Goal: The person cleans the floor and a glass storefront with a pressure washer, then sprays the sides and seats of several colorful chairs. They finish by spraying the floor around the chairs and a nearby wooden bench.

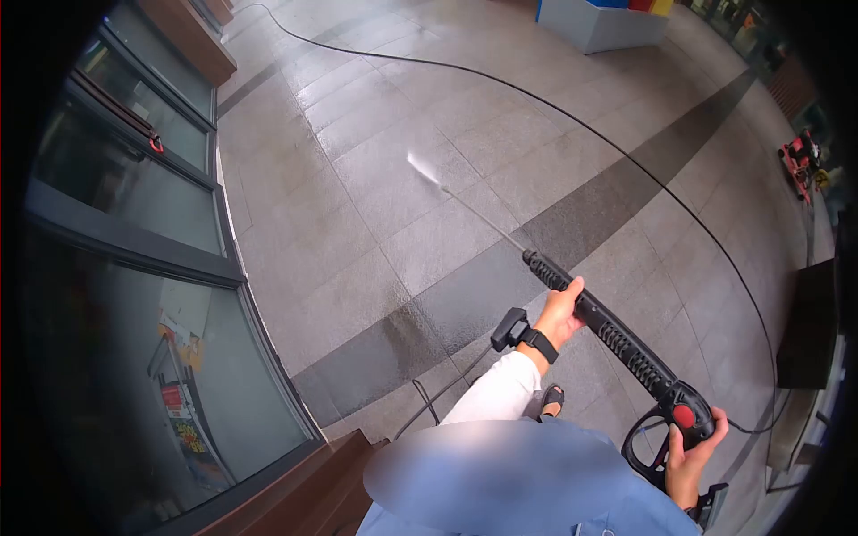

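Observation:
A long black pressure washer gun runs diagonally across the lower right, its thin metal lance pointing up and to the left. White spray leaves the tip over the wet tiles. My left hand is wrapped round the ribbed barrel near its front, with a black strap and a small black device on the wrist. At the rear, by the red round mark and the trigger guard, my right hand grips the handle; some of its fingers are hidden behind it.
A black hose curves over the grey paved floor and down the right side. Glass doors line the left. A grey block with coloured panels stands at the top. A red machine is at the far right.

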